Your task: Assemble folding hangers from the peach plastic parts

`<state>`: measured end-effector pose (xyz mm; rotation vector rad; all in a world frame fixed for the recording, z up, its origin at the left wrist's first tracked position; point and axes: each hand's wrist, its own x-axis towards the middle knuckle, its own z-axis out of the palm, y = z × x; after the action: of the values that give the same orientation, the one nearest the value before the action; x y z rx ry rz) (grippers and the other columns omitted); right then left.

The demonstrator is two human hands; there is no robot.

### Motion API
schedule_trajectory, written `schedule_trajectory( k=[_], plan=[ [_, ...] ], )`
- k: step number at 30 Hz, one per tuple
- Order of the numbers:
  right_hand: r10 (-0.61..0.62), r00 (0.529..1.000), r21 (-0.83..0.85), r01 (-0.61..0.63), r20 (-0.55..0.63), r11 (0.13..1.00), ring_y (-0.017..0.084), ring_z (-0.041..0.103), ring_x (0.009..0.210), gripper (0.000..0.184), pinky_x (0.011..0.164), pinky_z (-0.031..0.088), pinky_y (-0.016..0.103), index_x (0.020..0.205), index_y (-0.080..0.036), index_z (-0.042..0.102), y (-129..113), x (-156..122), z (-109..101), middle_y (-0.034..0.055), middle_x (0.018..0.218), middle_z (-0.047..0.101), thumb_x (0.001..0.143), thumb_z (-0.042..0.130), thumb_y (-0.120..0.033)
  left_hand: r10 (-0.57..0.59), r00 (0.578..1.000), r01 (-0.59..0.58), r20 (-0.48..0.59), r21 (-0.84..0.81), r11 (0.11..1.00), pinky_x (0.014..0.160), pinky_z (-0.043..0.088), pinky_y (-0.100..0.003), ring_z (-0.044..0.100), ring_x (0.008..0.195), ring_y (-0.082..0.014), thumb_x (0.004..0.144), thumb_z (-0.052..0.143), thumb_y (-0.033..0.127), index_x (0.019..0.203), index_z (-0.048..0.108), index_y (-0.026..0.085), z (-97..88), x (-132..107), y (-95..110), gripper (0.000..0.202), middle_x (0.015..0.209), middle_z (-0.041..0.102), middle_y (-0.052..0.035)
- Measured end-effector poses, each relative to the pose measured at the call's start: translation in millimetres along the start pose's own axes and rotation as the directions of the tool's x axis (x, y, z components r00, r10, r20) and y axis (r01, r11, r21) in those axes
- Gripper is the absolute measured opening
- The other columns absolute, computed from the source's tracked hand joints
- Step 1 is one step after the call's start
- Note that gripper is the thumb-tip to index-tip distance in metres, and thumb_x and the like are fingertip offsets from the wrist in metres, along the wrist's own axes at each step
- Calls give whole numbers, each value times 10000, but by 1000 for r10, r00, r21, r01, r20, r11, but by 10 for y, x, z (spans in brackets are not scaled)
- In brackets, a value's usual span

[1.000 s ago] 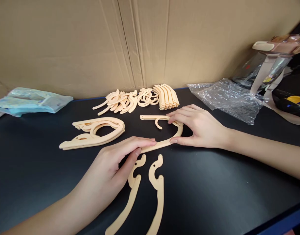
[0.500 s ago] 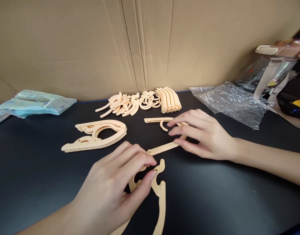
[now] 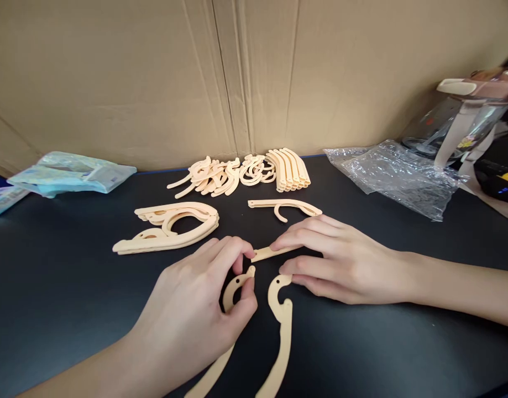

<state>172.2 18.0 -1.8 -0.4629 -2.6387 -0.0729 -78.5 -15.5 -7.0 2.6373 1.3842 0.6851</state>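
Two long cream plastic arm pieces lie side by side on the black table (image 3: 361, 342). My left hand (image 3: 195, 320) pinches the curled top of the left arm piece (image 3: 231, 287) between thumb and fingers. My right hand (image 3: 345, 262) has its fingers on the curled top of the right arm piece (image 3: 282, 320) and rests over a curved hook piece (image 3: 284, 207), whose thin end (image 3: 266, 253) pokes out between the two hands.
A stack of assembled cream hangers (image 3: 171, 225) lies to the left. Rows of loose cream parts (image 3: 241, 172) line the cardboard wall (image 3: 254, 72). A crumpled clear bag (image 3: 397, 176) and a glass jug (image 3: 456, 124) sit at the right, a blue packet (image 3: 71, 174) at the left.
Both hands left the curved hook piece and came down toward me onto the tops of the two arm pieces. The arm pieces have shifted slightly apart.
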Motion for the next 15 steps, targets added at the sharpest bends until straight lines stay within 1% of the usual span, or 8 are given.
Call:
schedule_trajectory(
  k=[3,5,7,9,11,13,15],
  plan=[
    [29,1000,43,-28,-5,999,208,613,1091,200,931,509,373,969,-176,680,27,-10,6,114,1173,691,949,492,-111,-46,999,45,13,30,999,515,388,-253,543,574,-130,884,504,237,890,473,253,-7,6,6,36,742,530,54],
    [45,999,64,-44,-17,997,207,613,1075,203,918,512,369,942,-179,670,40,-19,17,111,1167,690,946,481,-104,-51,998,49,30,57,997,492,374,-250,532,544,-130,882,516,266,841,454,247,-36,23,11,76,711,523,54],
    [67,997,71,-63,-45,995,203,614,1066,191,915,512,360,965,-168,671,46,-29,33,112,1174,688,955,489,-112,-32,996,25,83,84,996,476,368,-254,545,537,-138,889,500,286,803,464,240,-89,50,14,103,700,541,42],
    [105,991,54,-101,-78,993,200,616,1072,190,916,511,357,1049,-157,677,48,-36,48,112,1173,692,975,503,-136,-12,986,-5,169,98,995,449,359,-263,540,497,-139,906,449,288,747,481,233,-155,77,16,171,672,551,28],
    [167,982,23,-166,-88,986,204,620,1092,211,909,512,364,1138,-157,674,49,-40,60,114,1167,698,995,520,-180,-10,968,-19,251,112,993,440,364,-275,539,465,-147,913,397,267,696,494,231,-218,99,22,240,633,551,17],
    [236,969,1,-236,-69,972,217,622,1113,231,902,515,380,1174,-168,679,55,-40,69,118,1174,696,1004,538,-236,-14,960,-25,281,134,991,456,385,-290,568,482,-167,899,378,255,678,505,233,-261,113,33,256,620,562,2],
    [279,960,6,-279,-38,960,228,620,1133,220,910,512,387,1131,-177,703,65,-39,73,122,1185,687,1001,553,-272,-25,964,-14,264,143,990,466,390,-295,589,502,-178,886,373,255,679,502,236,-278,121,39,245,631,582,-9]
  ],
)
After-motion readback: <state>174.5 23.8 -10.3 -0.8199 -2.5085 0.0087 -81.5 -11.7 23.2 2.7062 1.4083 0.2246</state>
